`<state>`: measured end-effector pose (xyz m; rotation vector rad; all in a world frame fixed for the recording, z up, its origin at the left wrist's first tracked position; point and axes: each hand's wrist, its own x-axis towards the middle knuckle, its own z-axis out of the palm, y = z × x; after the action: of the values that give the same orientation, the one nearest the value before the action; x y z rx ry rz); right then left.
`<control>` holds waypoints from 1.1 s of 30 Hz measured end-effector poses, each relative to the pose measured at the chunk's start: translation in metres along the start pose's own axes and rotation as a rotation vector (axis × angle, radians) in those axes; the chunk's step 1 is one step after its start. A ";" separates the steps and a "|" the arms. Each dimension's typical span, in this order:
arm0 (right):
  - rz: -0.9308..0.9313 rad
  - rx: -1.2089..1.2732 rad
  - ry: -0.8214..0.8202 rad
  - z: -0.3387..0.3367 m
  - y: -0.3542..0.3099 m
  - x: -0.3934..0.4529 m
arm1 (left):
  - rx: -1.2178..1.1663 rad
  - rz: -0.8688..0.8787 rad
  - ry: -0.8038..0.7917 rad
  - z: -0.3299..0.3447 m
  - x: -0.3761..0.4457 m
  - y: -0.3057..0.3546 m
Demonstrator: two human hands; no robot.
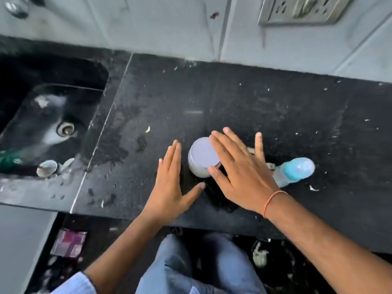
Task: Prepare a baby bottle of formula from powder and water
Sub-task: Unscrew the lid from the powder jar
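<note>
Bottle (296,171), one, lies on black counter (254,98), right of one lidded jar (201,158) mid-counter. Both hands flat, gripping nothing: left hand (171,183) beside jar, right hand (239,168) over it. Sink (53,115) borders left.

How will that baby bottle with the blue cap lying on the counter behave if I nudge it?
The baby bottle lies on its side on the black counter, so it will probably roll rather than tip. Its round, clear plastic-looking body suggests that it is light and slides easily. Whether there is liquid inside cannot be made out, so its weight is uncertain.
</note>
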<state>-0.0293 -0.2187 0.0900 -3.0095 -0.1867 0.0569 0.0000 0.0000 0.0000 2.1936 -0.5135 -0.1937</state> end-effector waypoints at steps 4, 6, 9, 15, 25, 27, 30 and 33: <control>0.022 -0.035 0.068 0.005 -0.001 0.011 | -0.040 0.009 0.075 0.014 0.021 -0.004; 0.008 -0.059 0.081 0.005 -0.002 0.013 | -0.067 0.035 0.123 0.020 0.027 -0.006; -0.023 -0.111 0.086 0.004 0.001 0.010 | -0.070 0.076 0.125 0.025 0.033 -0.011; -0.041 -0.083 0.123 0.006 0.002 0.011 | -0.048 0.124 0.151 0.038 0.032 -0.030; 0.023 -0.028 0.132 0.007 -0.021 -0.015 | -0.069 0.175 0.196 0.039 0.008 -0.031; 0.040 -0.032 0.112 0.008 -0.025 -0.017 | -0.070 0.144 0.192 0.038 0.001 -0.028; 0.060 -0.070 0.087 0.006 -0.026 -0.015 | -0.072 0.119 0.193 0.036 -0.004 -0.023; 0.073 -0.127 0.071 0.000 -0.031 -0.013 | -0.044 0.133 0.199 0.037 -0.002 -0.022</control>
<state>-0.0458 -0.1897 0.0944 -3.1382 -0.0754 -0.0568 -0.0070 -0.0133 -0.0409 2.0996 -0.5356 0.0837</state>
